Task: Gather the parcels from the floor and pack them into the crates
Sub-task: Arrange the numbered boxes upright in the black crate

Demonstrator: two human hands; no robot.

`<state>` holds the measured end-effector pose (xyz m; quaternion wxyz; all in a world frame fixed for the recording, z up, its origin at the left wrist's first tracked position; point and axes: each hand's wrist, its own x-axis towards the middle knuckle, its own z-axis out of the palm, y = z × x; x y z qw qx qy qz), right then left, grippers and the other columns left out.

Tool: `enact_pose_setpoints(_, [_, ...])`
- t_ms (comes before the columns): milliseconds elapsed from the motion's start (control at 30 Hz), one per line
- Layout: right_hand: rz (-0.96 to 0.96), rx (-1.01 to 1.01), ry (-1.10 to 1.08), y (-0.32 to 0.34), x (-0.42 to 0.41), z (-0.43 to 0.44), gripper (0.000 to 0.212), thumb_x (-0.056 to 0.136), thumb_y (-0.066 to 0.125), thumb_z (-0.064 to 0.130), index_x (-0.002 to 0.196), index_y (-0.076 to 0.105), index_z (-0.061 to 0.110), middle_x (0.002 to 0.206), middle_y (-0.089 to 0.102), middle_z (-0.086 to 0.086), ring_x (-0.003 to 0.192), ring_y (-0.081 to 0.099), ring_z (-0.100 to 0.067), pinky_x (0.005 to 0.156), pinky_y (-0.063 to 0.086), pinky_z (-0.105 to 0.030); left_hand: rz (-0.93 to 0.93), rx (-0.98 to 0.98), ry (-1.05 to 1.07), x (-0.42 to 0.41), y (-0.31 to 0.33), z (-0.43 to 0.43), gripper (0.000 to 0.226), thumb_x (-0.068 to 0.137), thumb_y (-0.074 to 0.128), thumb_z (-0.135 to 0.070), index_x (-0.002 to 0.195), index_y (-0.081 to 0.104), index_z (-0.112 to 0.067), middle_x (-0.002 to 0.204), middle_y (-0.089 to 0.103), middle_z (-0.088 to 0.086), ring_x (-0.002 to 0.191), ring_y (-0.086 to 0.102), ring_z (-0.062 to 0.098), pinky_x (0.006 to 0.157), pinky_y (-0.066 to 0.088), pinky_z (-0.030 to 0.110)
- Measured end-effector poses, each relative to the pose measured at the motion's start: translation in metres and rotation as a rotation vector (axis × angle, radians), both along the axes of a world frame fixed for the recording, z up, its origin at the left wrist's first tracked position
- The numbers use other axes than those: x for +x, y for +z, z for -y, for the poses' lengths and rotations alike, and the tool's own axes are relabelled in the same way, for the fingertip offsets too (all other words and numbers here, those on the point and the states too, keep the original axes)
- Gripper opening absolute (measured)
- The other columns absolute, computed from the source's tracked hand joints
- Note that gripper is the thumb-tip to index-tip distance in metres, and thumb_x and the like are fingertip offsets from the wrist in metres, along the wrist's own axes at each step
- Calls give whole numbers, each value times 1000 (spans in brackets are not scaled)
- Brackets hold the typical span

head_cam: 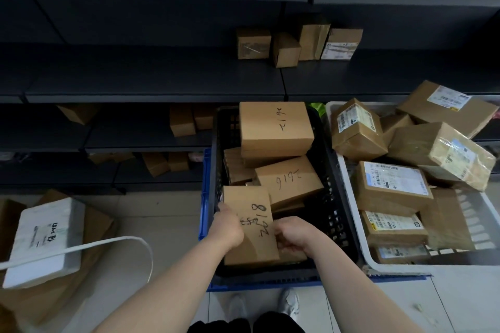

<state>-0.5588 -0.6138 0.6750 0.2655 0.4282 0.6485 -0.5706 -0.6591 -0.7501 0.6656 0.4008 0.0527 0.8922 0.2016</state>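
A black crate (335,192) in front of me holds several brown cardboard parcels with handwritten numbers. Its nearest parcel (249,205) stands tilted at the crate's near left. My left hand (228,227) grips that parcel's left edge. My right hand (293,235) curls round its right lower edge, fingers partly hidden behind the cardboard. To the right stands a white crate (349,192) piled with several taped, labelled parcels (392,186). A white padded parcel (46,238) lies on the floor at left, on top of brown packages (97,222).
Dark metal shelving (151,84) fills the background, with small cardboard boxes (297,43) on it. A blue tray edge (205,197) shows beneath the black crate. A white strap (108,242) arcs across the left foreground. My shoes (289,303) stand on light tiles.
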Motion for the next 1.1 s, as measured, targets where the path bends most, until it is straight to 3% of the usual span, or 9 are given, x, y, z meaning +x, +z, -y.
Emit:
enact_pose_setpoints(167, [33, -7, 36, -2, 1, -2, 25, 102, 42, 25, 91, 62, 17, 94, 62, -7, 79, 61, -15, 63, 47, -23, -169, 0, -56, 18, -2, 5, 89, 89, 49, 6, 154, -12, -7, 154, 17, 16, 128, 44, 27, 101, 43, 33])
enact_pose_setpoints(300, [52, -44, 33, -5, 2, -5, 26, 103, 41, 25, 94, 64, 16, 86, 62, -4, 77, 60, -14, 67, 46, -25, -253, 30, -121, 23, -8, 9, 86, 90, 46, 3, 155, -8, -15, 141, 24, 13, 101, 50, 18, 82, 49, 27])
enact_pose_setpoints(500, [101, -52, 73, -11, 3, -13, 31, 102, 42, 19, 129, 58, 17, 103, 66, -7, 88, 61, -15, 74, 52, -26, -146, -50, -197, 8, -9, 6, 53, 94, 50, -7, 144, 32, -3, 129, 46, 15, 90, 49, 16, 73, 43, 23])
enact_pose_setpoints(600, [94, -56, 69, -14, 0, -14, 37, 101, 40, 15, 135, 55, 18, 106, 66, -5, 89, 58, -16, 72, 50, -26, -48, -93, -207, 2, -15, 1, 50, 95, 51, -11, 142, 36, -1, 133, 48, 17, 93, 52, 18, 70, 42, 24])
enact_pose_setpoints(700, [69, -18, 51, -17, -4, -18, 36, 101, 39, 13, 131, 59, 15, 104, 64, -7, 89, 55, -18, 75, 47, -29, -23, -105, -215, 0, -20, -2, 46, 96, 47, -11, 141, 37, -4, 139, 40, 19, 84, 47, 13, 71, 41, 23])
enact_pose_setpoints(833, [37, 46, 41, -20, -5, -34, 41, 102, 39, 14, 141, 52, 19, 129, 58, -5, 113, 55, -20, 100, 44, -36, 2, -115, -205, -2, -22, -6, 49, 97, 49, -14, 142, 34, -7, 148, 28, 20, 96, 43, 16, 80, 40, 23])
enact_pose_setpoints(933, [31, 69, -56, -23, -8, -46, 39, 102, 42, 18, 139, 55, 17, 123, 60, -6, 115, 56, -25, 93, 47, -34, 25, -130, -188, -1, -22, -11, 49, 96, 50, -16, 142, 35, -6, 148, 28, 19, 115, 43, 21, 83, 38, 23])
enact_pose_setpoints(1033, [-42, 128, -177, -21, -13, -59, 42, 103, 43, 16, 145, 48, 13, 143, 51, -9, 130, 47, -26, 111, 38, -37, -25, -166, -186, 0, -23, -20, 50, 95, 51, -15, 142, 37, -7, 145, 26, 15, 124, 37, 24, 98, 40, 26])
enact_pose_setpoints(1100, [-98, 174, -229, -18, -18, -72, 44, 104, 41, 12, 147, 44, 13, 147, 47, -7, 135, 44, -26, 112, 33, -36, -77, -189, -202, 1, -22, -26, 48, 95, 50, -13, 141, 36, -9, 143, 25, 13, 124, 36, 27, 102, 39, 31])
